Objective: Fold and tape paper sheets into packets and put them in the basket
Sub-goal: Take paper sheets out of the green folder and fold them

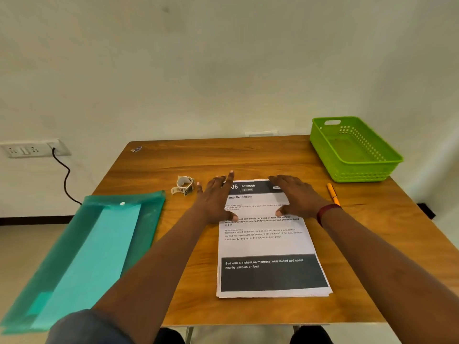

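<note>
The left hand (216,199) and right hand (298,194) rest flat, fingers straight, gripping nothing, on the far end of the paper stack (268,247). It is probably best to peel off one sheet only and fold it squarely.

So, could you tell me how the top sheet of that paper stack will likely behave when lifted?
The top sheet looks thin, so it will probably droop. The paper stack is fanned at its near edge, so sheets likely slide easily.

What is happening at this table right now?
A person presses the left hand and the right hand flat on the far end of a stack of printed sheets on the wooden table. No sheet is folded yet. The tape roll lies beside the left hand, untouched. The green basket at the far right corner holds no packet.
</note>
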Demonstrator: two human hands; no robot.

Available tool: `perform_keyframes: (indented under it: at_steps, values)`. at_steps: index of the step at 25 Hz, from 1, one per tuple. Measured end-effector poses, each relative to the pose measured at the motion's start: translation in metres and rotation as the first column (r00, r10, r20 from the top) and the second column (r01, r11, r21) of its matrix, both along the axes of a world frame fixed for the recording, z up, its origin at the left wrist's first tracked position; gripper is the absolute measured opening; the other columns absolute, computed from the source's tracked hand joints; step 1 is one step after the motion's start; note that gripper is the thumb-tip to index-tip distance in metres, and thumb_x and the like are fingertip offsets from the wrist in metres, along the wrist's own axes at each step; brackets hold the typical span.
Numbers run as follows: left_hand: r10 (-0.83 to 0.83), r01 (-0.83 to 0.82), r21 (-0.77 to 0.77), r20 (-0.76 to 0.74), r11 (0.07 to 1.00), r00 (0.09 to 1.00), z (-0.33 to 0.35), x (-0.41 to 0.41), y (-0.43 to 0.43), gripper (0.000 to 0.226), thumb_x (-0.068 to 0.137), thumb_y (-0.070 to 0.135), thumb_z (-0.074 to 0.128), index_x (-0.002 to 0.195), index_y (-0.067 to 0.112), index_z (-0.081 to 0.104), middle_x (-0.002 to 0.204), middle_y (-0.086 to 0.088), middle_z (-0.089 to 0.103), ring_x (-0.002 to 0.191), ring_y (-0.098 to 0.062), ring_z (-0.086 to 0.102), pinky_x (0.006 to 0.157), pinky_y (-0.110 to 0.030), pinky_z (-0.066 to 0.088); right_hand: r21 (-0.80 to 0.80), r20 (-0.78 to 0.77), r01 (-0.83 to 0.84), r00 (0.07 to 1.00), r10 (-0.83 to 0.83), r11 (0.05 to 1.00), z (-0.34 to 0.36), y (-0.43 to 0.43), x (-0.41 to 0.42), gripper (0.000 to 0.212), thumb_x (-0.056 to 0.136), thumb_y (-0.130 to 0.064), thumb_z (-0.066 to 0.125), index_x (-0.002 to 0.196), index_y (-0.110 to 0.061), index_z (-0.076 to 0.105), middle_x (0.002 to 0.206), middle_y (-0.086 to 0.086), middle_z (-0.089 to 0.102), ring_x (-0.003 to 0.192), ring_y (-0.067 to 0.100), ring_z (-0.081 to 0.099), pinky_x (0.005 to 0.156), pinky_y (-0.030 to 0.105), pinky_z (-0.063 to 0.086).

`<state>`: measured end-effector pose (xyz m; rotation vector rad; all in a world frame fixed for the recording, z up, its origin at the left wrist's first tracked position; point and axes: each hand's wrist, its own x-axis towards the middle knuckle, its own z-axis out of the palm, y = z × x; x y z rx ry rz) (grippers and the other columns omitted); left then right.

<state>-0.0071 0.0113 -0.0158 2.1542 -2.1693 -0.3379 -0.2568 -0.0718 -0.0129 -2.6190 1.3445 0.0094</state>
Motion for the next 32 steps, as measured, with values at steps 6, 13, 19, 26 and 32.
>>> perform_keyframes:
  at_steps: [6, 13, 19, 26, 32]
  values:
    - [0.034, -0.035, -0.011, -0.03, 0.999, 0.999, 0.0, -0.004, 0.005, 0.129, 0.071, 0.05, 0.08, 0.153, 0.027, -0.017, 0.163, -0.006, 0.003, 0.15, -0.03, -0.006, 0.113, -0.069, 0.001, 0.013, -0.049, 0.0, 0.999, 0.001, 1.0, 0.003, -0.002, 0.004, 0.108, 0.073, -0.04, 0.081, 0.153, -0.029, 0.01, 0.161, 0.005, 0.015, 0.148, 0.031, 0.007, 0.114, 0.061, 0.019]
    - [0.037, -0.037, 0.033, -0.008, 0.999, 0.999, 0.002, -0.004, 0.002, 0.129, 0.073, 0.052, 0.078, 0.152, 0.027, -0.021, 0.164, -0.006, -0.001, 0.149, -0.031, -0.01, 0.111, -0.071, -0.001, -0.041, -0.059, 0.003, 0.998, -0.005, 0.999, 0.003, 0.005, 0.005, 0.102, 0.074, -0.036, 0.081, 0.152, -0.028, 0.015, 0.159, 0.006, 0.021, 0.148, 0.032, 0.01, 0.113, 0.061, 0.021]
    - [0.056, -0.056, 0.036, 0.001, 0.998, 0.998, 0.002, -0.003, 0.003, 0.128, 0.073, 0.054, 0.077, 0.151, 0.028, -0.021, 0.164, -0.005, -0.006, 0.149, -0.031, -0.013, 0.112, -0.071, 0.0, -0.026, -0.098, 0.001, 0.995, -0.004, 1.0, 0.005, 0.0, 0.01, 0.11, 0.074, -0.039, 0.081, 0.154, -0.029, 0.006, 0.162, 0.007, 0.008, 0.149, 0.032, -0.002, 0.114, 0.061, 0.014]
    - [0.054, -0.054, 0.046, 0.014, 0.997, 0.998, 0.002, 0.001, 0.0, 0.129, 0.072, 0.056, 0.077, 0.151, 0.028, -0.022, 0.164, -0.007, -0.003, 0.149, -0.033, -0.014, 0.111, -0.071, 0.0, -0.077, -0.1, 0.004, 0.995, -0.011, 0.997, 0.007, 0.0, 0.01, 0.11, 0.072, -0.044, 0.081, 0.153, -0.03, 0.009, 0.155, 0.01, 0.024, 0.145, 0.032, 0.018, 0.112, 0.06, 0.021]
    - [0.034, -0.035, 0.029, 0.043, 0.999, 0.999, 0.003, 0.0, -0.001, 0.131, 0.07, 0.059, 0.077, 0.151, 0.028, -0.021, 0.163, -0.009, -0.005, 0.148, -0.034, -0.014, 0.111, -0.072, 0.003, -0.117, -0.053, 0.023, 0.998, -0.03, 0.993, 0.004, 0.006, 0.005, 0.107, 0.071, -0.044, 0.082, 0.152, -0.029, 0.013, 0.149, 0.011, 0.028, 0.139, 0.032, 0.023, 0.112, 0.056, 0.026]
